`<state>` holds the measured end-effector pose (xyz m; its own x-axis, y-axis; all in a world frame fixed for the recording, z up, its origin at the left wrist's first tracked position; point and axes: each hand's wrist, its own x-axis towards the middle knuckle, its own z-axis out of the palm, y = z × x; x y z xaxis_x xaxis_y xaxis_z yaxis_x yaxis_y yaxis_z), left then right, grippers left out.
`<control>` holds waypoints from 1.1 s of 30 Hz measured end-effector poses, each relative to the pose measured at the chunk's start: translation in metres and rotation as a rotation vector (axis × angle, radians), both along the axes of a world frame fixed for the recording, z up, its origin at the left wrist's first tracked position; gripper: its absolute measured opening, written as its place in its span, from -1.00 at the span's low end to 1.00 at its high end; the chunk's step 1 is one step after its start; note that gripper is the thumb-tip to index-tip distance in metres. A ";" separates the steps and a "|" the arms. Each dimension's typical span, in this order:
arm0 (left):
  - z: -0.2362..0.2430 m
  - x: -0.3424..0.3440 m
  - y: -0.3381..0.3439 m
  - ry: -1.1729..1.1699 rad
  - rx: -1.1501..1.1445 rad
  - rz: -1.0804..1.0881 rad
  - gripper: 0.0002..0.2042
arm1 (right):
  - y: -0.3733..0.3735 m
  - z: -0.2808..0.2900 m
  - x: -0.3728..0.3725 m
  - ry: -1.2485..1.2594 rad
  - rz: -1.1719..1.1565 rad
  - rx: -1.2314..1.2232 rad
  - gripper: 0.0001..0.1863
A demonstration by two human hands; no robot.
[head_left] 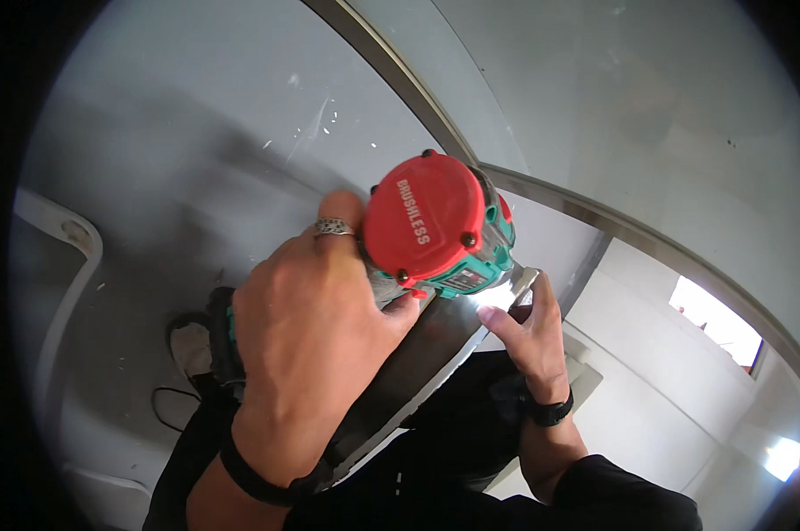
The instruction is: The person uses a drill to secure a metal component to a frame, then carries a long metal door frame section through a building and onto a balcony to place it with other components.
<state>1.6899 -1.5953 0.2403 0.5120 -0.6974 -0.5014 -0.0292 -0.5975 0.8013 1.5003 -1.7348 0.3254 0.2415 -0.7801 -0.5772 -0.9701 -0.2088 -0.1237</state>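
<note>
My left hand point(307, 327), with a ring on one finger and a black band at the wrist, is wrapped round the grip of a cordless drill point(426, 217). The drill has a round red rear cap and a teal body; its front end is hidden behind the body. Bright light falls near it on a long dark grey strip with a pale edge point(426, 345), which slants up from my lap. My right hand point(534, 332) pinches the strip's upper end between thumb and fingers, close beside the drill. Some of its fingers are out of sight behind the strip.
A metal-edged frame point(594, 210) with a grey pane arches over the top right. White curved tubing point(81, 265) stands at the left. Pale scraps dot the grey floor point(152, 159). A shoe point(190, 348) and a thin black cord point(156, 411) lie low on the left.
</note>
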 end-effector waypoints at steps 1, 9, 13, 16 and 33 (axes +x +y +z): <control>-0.002 -0.001 -0.001 -0.002 0.019 0.024 -0.52 | -0.002 0.002 -0.002 0.015 0.006 -0.010 -0.33; -0.008 -0.011 0.022 0.059 -0.021 0.149 -0.44 | 0.007 0.005 -0.006 -0.148 -0.118 0.093 -0.32; -0.011 -0.028 0.009 0.058 -0.129 0.147 -0.45 | 0.002 0.010 -0.010 -0.190 -0.159 0.122 -0.30; -0.009 -0.034 0.001 0.021 -0.158 0.097 -0.45 | -0.004 0.017 -0.022 -0.108 -0.113 0.084 -0.30; -0.012 -0.030 0.000 -0.046 -0.086 0.026 -0.42 | -0.002 0.002 -0.012 -0.071 -0.023 0.041 -0.32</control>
